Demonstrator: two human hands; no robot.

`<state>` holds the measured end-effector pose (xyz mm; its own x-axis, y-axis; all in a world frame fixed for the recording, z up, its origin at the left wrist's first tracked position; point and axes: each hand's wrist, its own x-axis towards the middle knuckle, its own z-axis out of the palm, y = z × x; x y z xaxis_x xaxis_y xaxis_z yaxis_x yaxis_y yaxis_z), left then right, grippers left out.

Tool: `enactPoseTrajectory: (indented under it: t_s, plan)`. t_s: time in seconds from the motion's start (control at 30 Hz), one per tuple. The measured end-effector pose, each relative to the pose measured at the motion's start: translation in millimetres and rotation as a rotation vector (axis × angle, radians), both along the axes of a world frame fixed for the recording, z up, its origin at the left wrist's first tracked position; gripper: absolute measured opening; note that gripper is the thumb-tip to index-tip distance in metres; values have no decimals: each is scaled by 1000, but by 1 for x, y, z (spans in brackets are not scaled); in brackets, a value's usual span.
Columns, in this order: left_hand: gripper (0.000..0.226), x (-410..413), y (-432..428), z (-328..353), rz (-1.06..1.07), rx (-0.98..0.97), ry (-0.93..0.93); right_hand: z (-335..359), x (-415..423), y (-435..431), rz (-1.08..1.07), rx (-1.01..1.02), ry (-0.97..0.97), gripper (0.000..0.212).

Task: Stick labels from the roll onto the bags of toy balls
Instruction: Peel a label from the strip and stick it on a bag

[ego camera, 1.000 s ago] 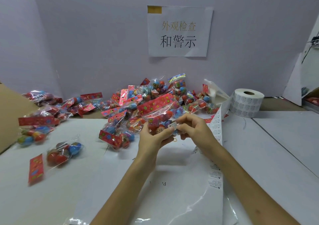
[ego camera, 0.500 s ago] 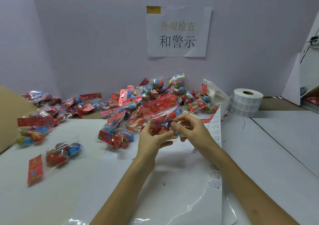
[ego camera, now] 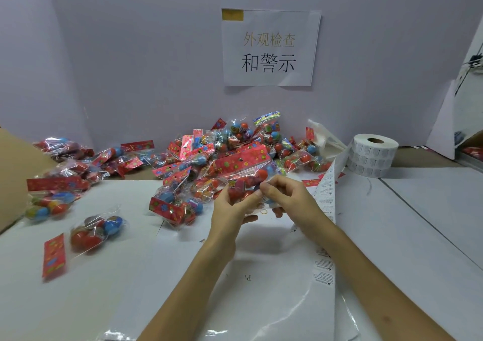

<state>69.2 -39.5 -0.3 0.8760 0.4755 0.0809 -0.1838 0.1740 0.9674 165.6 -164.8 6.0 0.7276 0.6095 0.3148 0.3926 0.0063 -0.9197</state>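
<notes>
— Why is the bag (ego camera: 241, 161) held up in front of the pile (ego camera: 193, 155)?
— It is gripped from beneath and steadied by the left hand (ego camera: 230, 210) while its film is pinched by the right hand (ego camera: 290, 199), seemingly to seat a label hidden under the fingers. The roll (ego camera: 373, 157) is kept close, rightward.

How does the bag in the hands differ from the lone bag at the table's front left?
The held bag is off the table, gripped by the left hand and right hand; the lone bag lies flat, untouched. The held bag's red card points away from the person; the lone bag's points toward them. Both are clear bags of coloured balls.
</notes>
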Motion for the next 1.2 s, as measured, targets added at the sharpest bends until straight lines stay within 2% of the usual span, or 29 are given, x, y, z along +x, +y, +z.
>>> enactPoseTrajectory:
  t_s: [0.3, 0.47, 0.57, 0.93, 1.13, 1.2]
  plan:
    - [31, 2, 4, -1, 43, -45, 8, 1, 0, 0, 69, 35, 96, 43]
    - [31, 2, 5, 0, 76, -53, 13, 1, 1, 0, 101, 31, 162, 18]
    - [32, 1, 6, 1, 80, -74, 0, 1, -1, 1, 85, 6, 139, 11]
    - [24, 1, 5, 1, 78, -73, -8, 2, -2, -1, 102, 23, 137, 23]
    - [46, 0, 5, 2, -62, -90, -3, 3, -2, 0, 54, 25, 117, 16]
    - [43, 1, 5, 1, -68, -86, 6, 3, -2, 0, 46, 25, 110, 17]
